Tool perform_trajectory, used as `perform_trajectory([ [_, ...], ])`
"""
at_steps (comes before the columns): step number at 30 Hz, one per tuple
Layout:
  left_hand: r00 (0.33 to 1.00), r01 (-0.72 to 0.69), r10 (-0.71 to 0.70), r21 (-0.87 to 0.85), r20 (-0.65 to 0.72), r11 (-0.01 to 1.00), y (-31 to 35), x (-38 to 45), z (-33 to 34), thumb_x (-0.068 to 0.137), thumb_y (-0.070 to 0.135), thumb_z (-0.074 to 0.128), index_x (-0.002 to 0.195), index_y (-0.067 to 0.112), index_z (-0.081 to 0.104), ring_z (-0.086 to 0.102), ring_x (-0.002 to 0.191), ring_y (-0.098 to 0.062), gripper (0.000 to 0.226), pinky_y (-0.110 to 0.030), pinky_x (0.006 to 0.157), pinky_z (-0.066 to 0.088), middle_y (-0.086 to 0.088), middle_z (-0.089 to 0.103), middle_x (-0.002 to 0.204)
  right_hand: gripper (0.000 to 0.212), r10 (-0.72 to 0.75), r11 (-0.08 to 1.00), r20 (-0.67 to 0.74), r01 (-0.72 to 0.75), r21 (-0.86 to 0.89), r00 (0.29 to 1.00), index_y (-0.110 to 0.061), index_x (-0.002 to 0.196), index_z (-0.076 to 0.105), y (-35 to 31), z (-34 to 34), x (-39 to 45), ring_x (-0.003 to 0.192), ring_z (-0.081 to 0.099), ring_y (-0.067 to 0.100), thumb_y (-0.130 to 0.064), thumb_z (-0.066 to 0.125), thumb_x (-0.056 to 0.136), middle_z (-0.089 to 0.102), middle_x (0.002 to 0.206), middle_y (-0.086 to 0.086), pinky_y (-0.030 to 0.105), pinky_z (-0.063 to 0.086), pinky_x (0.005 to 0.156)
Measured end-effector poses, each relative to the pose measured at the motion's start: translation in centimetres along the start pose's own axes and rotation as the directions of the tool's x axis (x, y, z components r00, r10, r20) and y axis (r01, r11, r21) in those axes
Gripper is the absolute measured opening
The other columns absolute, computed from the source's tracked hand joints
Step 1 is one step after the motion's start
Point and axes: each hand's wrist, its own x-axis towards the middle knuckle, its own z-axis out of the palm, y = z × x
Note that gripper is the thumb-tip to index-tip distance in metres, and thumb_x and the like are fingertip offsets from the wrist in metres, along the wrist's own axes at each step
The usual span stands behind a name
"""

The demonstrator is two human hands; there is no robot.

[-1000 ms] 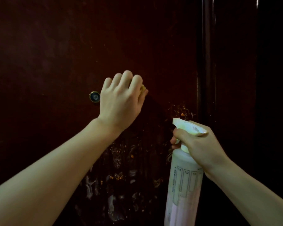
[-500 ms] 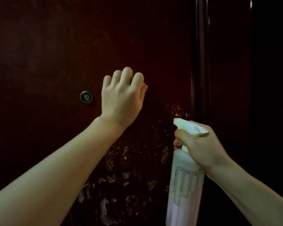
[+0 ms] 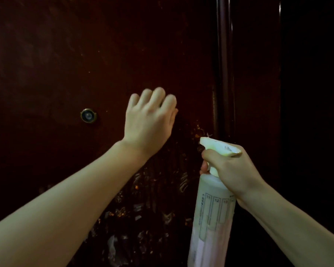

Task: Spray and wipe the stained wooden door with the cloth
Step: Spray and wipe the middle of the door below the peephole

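Since 1 s ago, left hand (image 3: 149,122) slid right, away from peephole (image 3: 88,115), fingers curled vs. wooden door (image 3: 123,54); cloth hidden under palm, can't confirm. Stain specks (image 3: 197,132) lie just right/below it. Right hand (image 3: 233,168) grips spray bottle (image 3: 212,218) upright, nearer them.

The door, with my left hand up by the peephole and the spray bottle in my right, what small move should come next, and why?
Probably slide the left hand down and rightward across the door. Orange specks and pale smears sit below it and beside the spray bottle that the right hand holds. The cloth itself is hidden.
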Motion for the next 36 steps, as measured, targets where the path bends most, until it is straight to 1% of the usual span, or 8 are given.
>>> perform_trajectory([
  [5,0.984,-0.171,0.174,-0.071,0.039,0.983,1.1,-2.4,0.0,0.095,0.022,0.054,0.082,0.011,0.056,0.052,0.070,-0.024,0.018,-0.037,0.061,0.037,-0.005,0.057,0.082,0.009,0.019,0.998,-0.002,-0.018,0.062,1.000,-0.013,0.078,0.066,0.2,-0.4,0.0,0.067,0.066,0.013,-0.011,0.064,0.087,0.070,0.073,0.007,0.021,0.051,0.061],
  [11,0.999,0.049,-0.049,-0.007,0.018,0.999,0.5,0.8,0.4,0.094,0.024,0.056,0.088,0.011,0.059,0.056,0.077,-0.026,0.015,-0.039,0.067,0.041,-0.006,0.059,0.089,0.017,0.003,0.999,-0.067,-0.005,-0.035,0.998,0.006,0.079,0.062,0.8,-0.9,0.2,0.057,0.062,0.016,-0.010,0.063,0.085,0.066,0.064,0.009,0.032,0.052,0.062],
  [16,0.988,-0.140,0.143,-0.053,0.061,0.989,0.3,-1.0,0.0,0.094,0.023,0.056,0.086,0.010,0.058,0.053,0.073,-0.024,0.016,-0.038,0.065,0.039,-0.006,0.059,0.087,0.011,0.024,0.997,-0.038,-0.021,0.081,0.999,0.000,0.084,0.066,0.5,-1.2,0.2,0.065,0.067,0.015,-0.010,0.063,0.087,0.069,0.071,0.007,0.021,0.054,0.060],
  [18,0.995,-0.080,0.081,-0.026,0.059,0.996,-0.5,0.2,-0.3,0.094,0.025,0.056,0.089,0.010,0.059,0.056,0.077,-0.026,0.016,-0.040,0.068,0.041,-0.006,0.059,0.088,0.009,0.008,0.999,-0.025,-0.007,0.053,1.000,-0.005,0.081,0.067,0.5,-1.1,0.2,0.067,0.069,0.016,-0.012,0.064,0.087,0.071,0.073,0.006,0.025,0.055,0.064],
  [21,0.999,0.018,-0.018,0.001,0.037,1.000,-0.3,1.1,-0.1,0.094,0.025,0.056,0.091,0.010,0.060,0.057,0.079,-0.027,0.016,-0.041,0.070,0.042,-0.007,0.060,0.091,0.016,-0.022,1.000,-0.041,0.022,-0.007,0.999,0.003,0.076,0.063,0.6,-1.0,0.3,0.061,0.064,0.017,-0.010,0.063,0.086,0.068,0.068,0.013,0.030,0.053,0.062],
  [26,0.982,-0.178,0.181,-0.059,0.048,0.982,1.0,-1.8,0.2,0.094,0.022,0.056,0.083,0.010,0.058,0.053,0.070,-0.024,0.016,-0.037,0.062,0.037,-0.005,0.058,0.083,0.015,-0.022,0.999,-0.041,0.023,0.029,0.999,0.000,0.075,0.064,0.6,-0.8,0.4,0.061,0.065,0.014,-0.011,0.063,0.085,0.069,0.073,0.018,0.022,0.052,0.060],
  [31,0.999,0.033,-0.033,-0.014,-0.003,0.999,-0.1,0.4,0.3,0.093,0.026,0.058,0.086,0.010,0.058,0.055,0.075,-0.025,0.017,-0.038,0.066,0.041,-0.005,0.059,0.086,0.013,-0.062,0.996,-0.014,0.061,-0.067,0.998,-0.002,0.076,0.065,0.6,-0.3,0.3,0.068,0.069,0.024,-0.011,0.064,0.085,0.070,0.072,0.013,0.036,0.055,0.068],
  [36,0.996,-0.089,0.090,-0.049,0.017,0.995,0.5,-1.4,0.1,0.093,0.023,0.058,0.084,0.010,0.057,0.052,0.071,-0.024,0.016,-0.037,0.063,0.038,-0.006,0.057,0.084,0.019,-0.036,0.998,-0.042,0.034,-0.059,0.998,0.002,0.071,0.061,0.7,-0.2,0.3,0.060,0.062,0.019,-0.011,0.063,0.084,0.068,0.068,0.018,0.040,0.053,0.068],
])
